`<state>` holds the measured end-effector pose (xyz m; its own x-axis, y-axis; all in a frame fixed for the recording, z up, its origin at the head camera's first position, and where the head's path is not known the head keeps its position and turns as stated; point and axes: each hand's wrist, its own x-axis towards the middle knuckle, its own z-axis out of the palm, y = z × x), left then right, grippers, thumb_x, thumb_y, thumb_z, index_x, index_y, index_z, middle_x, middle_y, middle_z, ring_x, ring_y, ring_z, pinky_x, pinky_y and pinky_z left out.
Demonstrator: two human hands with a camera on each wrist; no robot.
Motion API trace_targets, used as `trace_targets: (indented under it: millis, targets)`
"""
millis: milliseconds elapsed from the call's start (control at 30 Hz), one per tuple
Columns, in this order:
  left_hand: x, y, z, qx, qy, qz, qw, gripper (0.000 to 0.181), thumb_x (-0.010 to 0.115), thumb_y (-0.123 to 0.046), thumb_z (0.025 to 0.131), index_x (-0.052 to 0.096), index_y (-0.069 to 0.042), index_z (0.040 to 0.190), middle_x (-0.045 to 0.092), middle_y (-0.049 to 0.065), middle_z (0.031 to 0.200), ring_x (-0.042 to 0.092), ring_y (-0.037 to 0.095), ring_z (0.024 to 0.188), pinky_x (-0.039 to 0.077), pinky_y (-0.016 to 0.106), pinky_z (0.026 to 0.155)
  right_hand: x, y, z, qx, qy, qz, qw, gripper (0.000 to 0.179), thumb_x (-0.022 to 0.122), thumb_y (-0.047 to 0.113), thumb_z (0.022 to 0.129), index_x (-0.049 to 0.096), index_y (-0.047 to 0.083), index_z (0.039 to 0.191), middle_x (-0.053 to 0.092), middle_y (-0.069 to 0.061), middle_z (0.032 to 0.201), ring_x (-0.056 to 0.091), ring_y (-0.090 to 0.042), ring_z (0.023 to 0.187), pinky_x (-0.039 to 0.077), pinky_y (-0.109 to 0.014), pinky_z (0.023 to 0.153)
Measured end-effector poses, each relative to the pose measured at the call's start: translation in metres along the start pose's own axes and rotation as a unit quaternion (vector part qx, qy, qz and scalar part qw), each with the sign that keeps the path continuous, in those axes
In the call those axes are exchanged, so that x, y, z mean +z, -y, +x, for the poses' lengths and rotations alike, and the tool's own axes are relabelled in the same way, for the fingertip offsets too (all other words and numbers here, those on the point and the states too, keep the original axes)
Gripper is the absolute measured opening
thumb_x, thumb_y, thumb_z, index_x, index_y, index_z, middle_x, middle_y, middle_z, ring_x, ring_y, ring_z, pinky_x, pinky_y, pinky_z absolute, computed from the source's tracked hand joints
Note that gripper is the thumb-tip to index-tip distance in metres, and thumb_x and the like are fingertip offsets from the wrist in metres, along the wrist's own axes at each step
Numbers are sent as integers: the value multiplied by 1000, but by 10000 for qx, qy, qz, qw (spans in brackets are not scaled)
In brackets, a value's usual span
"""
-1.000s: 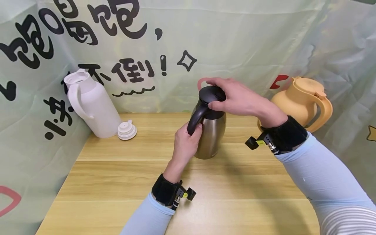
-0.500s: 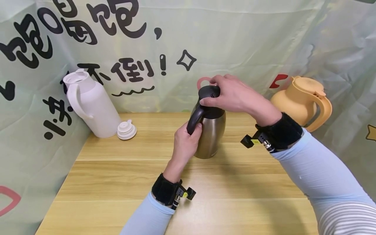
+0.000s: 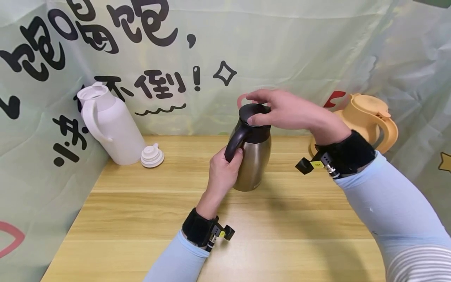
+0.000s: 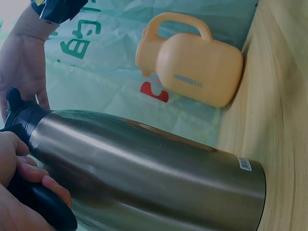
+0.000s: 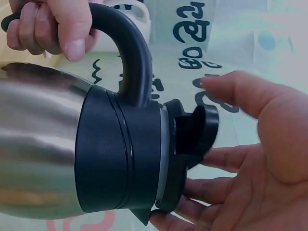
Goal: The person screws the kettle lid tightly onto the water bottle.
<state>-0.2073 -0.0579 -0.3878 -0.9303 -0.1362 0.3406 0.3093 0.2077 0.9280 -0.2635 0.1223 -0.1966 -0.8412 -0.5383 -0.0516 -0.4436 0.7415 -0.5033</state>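
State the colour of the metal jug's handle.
Black; the handle shows best in the right wrist view.

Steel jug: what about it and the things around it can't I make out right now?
Inside of the steel jug: covered by its black lid in every view.
Right part of the black lid, head view: behind the right hand.
Label near the base, left wrist view: print too small to read.
Part of the orange jug, head view: behind the right wrist.
Left hand, left wrist view: cut off by the left edge.
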Motion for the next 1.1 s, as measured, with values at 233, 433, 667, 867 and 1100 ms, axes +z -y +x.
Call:
trace_targets:
  millis: [233,433,667,867,1100]
  targets:
    - [1,2,-1,14,-46,-14,10000,36,67,-32,97,52,-16,69,38,-5,63,41,15,60,32,31,56,4,8,14,192,-50,-625,9979,59,69,35,96,54,16,150,63,-13,138,59,-28,123,48,-47,104]
    - [1,3,-1,42,-65,-3,10000,35,68,-30,97,53,-15,70,38,-5,64,42,16,61,33,31,57,9,15,16,707,-289,-1356,9878,67,64,55,95,56,8,141,64,-15,132,59,-31,118,49,-47,99]
    - [0,2,-1,74,3,-16,10000,33,67,-29,98,53,-15,71,39,-5,64,43,15,61,34,31,57,8,11,14,625,-380,-1201,9901,74,61,70,95,62,8,135,66,-12,131,59,-30,120,48,-48,99]
    - [-1,1,-1,108,53,-16,9999,34,67,-31,98,53,-15,72,38,-4,64,42,16,62,32,31,57,-11,-7,1,-24,226,-109,9997,56,62,41,105,50,19,155,54,-8,155,50,-32,144,39,-55,118]
    - [-1,1,-1,76,81,-25,9999,34,67,-30,99,53,-15,72,37,-4,64,41,16,62,31,30,57,-17,-19,-3,-544,760,-345,9950,69,69,21,99,41,24,162,44,-2,164,37,-30,154,31,-57,123]
